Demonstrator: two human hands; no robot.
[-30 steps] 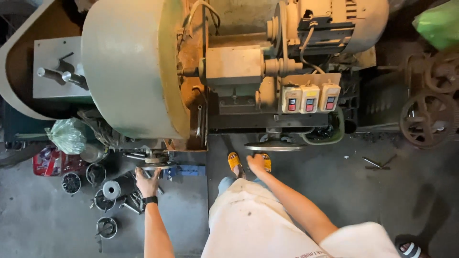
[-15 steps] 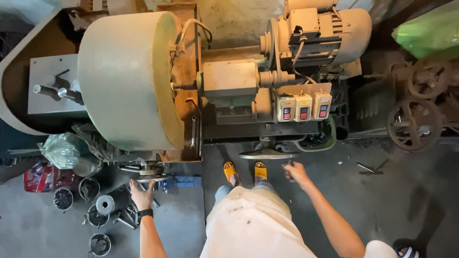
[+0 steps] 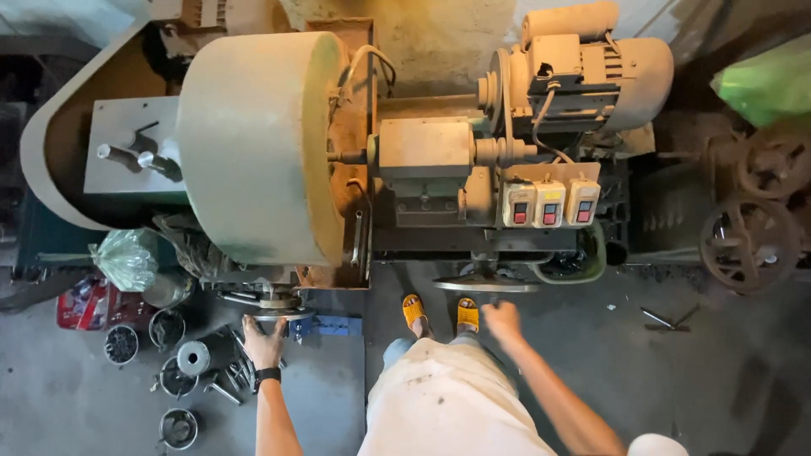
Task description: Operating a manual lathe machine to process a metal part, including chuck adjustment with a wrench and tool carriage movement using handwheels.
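My left hand (image 3: 263, 342), with a black wristband, reaches forward. Its fingers lie on a round metal wheel (image 3: 277, 309) under the big cream drum (image 3: 253, 143) of a dusty machine. My right hand (image 3: 504, 322) is curled into a loose fist with nothing in it. It hovers just in front of a flat metal handwheel (image 3: 483, 285) at the machine's lower edge, next to my yellow sandals (image 3: 439, 312). Three switch boxes (image 3: 549, 203) with red and black buttons sit above that hand.
Small metal cups and loose steel parts (image 3: 182, 371) lie on the floor left of my left arm. A red box (image 3: 83, 304) and a plastic bag (image 3: 127, 257) sit further left. Rusty wheels (image 3: 752, 241) stand at the right, and an electric motor (image 3: 591, 72) sits on top of the machine.
My right hand has moved from beside the sandals out to the right and closed into a fist. My left hand has stayed at the round wheel.
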